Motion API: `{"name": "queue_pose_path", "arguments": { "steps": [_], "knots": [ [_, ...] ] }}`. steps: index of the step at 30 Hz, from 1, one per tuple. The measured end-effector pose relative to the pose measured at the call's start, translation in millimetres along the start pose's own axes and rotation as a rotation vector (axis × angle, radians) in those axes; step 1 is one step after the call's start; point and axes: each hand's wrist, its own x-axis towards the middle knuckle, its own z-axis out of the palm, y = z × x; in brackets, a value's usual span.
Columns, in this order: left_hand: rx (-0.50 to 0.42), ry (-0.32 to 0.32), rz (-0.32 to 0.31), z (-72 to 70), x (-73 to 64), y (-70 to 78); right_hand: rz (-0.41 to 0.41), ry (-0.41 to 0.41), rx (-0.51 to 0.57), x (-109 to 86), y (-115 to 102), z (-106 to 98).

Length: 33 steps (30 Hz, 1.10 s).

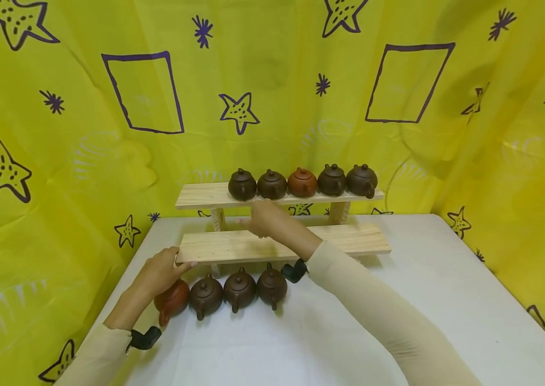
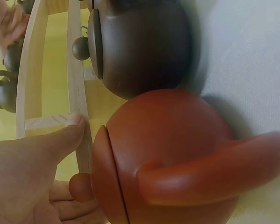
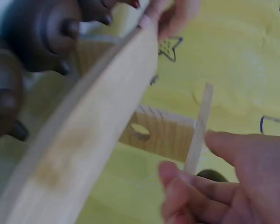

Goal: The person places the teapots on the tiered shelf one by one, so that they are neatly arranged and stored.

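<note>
A two-tier wooden shelf (image 1: 224,246) stands on the white table. My left hand (image 1: 158,271) grips the left end of its lower board, with the thumb on the front edge. Just below that hand is a reddish-brown clay teapot (image 2: 168,140), beside several dark brown teapots (image 1: 206,295) in a row on the table. My right hand (image 1: 269,220) hovers by the front edge of the upper board (image 3: 200,123). Its thumb and fingers stand apart, with nothing visible between them. Above it sit a dark teapot (image 1: 272,185) and an orange-brown teapot (image 1: 303,182).
More dark teapots (image 1: 361,180) line the upper board, which has bare wood at its left end. Yellow cloth (image 1: 272,64) with drawn stars hangs behind and at both sides. White tabletop (image 1: 446,279) extends to the right of the shelf.
</note>
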Motion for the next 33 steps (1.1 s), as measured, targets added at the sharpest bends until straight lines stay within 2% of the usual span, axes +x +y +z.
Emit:
{"name": "queue_pose_path", "arguments": {
  "steps": [6,10,14,19,25,29,33],
  "knots": [
    [0.014,0.011,0.012,-3.1,-1.3,1.9,-0.012,-0.228,-0.059,-44.4,16.8,31.6],
    [0.011,0.004,0.012,-4.6,-2.8,4.1,0.032,-0.273,-0.059,-76.1,25.9,61.8],
    [0.006,0.001,0.01,-4.7,-2.6,5.1,0.045,-0.25,-0.088,-95.8,35.6,85.3],
    [-0.002,-0.001,0.014,-0.2,-0.7,3.5,0.005,-0.168,-0.129,-109.2,52.7,99.4],
    [-0.011,0.004,0.011,1.6,-0.9,1.5,0.002,-0.101,-0.019,-119.6,68.8,108.2],
    [-0.009,-0.007,0.001,0.5,-2.0,0.0,-0.046,-0.031,0.074,-120.8,73.4,121.5],
    [-0.008,-0.012,0.007,-0.3,-1.2,-0.7,-0.088,0.049,0.119,-122.4,76.4,131.9]
  ]
}}
